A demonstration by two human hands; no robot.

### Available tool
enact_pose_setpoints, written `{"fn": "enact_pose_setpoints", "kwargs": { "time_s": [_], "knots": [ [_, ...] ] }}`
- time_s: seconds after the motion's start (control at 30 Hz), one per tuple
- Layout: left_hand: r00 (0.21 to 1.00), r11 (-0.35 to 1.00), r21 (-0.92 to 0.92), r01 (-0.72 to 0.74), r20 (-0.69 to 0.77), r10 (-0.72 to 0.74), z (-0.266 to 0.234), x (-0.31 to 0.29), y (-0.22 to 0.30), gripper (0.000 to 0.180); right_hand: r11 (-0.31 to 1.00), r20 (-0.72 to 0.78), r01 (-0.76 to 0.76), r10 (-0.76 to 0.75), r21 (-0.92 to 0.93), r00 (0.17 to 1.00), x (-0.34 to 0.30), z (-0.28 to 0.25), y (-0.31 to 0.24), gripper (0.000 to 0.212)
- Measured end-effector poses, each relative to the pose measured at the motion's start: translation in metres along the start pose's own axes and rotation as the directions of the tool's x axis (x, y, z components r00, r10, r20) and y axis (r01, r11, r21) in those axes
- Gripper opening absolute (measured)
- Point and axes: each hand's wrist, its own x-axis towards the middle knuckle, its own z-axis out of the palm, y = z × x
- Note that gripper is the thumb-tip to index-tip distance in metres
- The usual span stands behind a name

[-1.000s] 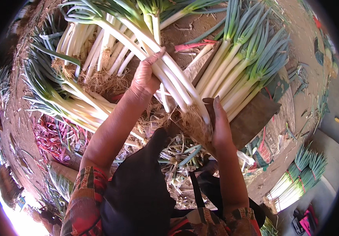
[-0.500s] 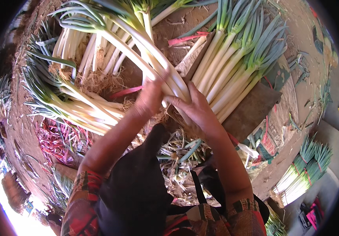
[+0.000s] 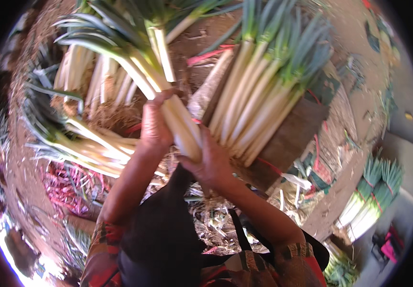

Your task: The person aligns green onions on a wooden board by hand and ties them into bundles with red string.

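Note:
A few long green onions [image 3: 174,115], with thick white stalks and blue-green leaves, slant across the middle in both my hands. My left hand [image 3: 157,119] is wrapped round the white stalks partway up. Lower down, my right hand [image 3: 208,160] grips their root end, thumb on the near side; my palm partly hides the ends. The leaves point to the upper left, over other onions. Just right of my right hand, a row of trimmed green onions [image 3: 259,95] lies side by side on a dark board [image 3: 288,138].
Untrimmed onions with roots [image 3: 96,86] lie at upper left, and another pile [image 3: 87,148] below them. Red ties [image 3: 70,186] are heaped at left. Peeled scraps [image 3: 216,220] cover the ground before me. Tied bundles [image 3: 371,196] stand at right.
The held onions and my hands have come lower and to the left in the picture, partly because the view has shifted. Both hands still hold them, my right hand now nearer my body.

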Motion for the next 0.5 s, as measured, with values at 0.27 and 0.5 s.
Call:
{"fn": "enact_pose_setpoints", "kwargs": {
  "time_s": [0.27, 0.5],
  "knots": [
    [0.862, 0.867, 0.386, -0.316, 0.498, 0.092, 0.121, -0.029, 0.002, 0.056, 0.96, -0.441, 0.247, -0.164, 0.136, 0.882, 0.002, -0.049, 0.01, 0.076],
    [0.741, 0.413, 0.693, -0.591, 0.669, -0.062, 0.062, 0.032, -0.079, 0.055, 0.988, -0.778, 0.152, -0.066, 0.038, 0.625, 0.074, -0.106, 0.06, 0.06]
  ]
}}
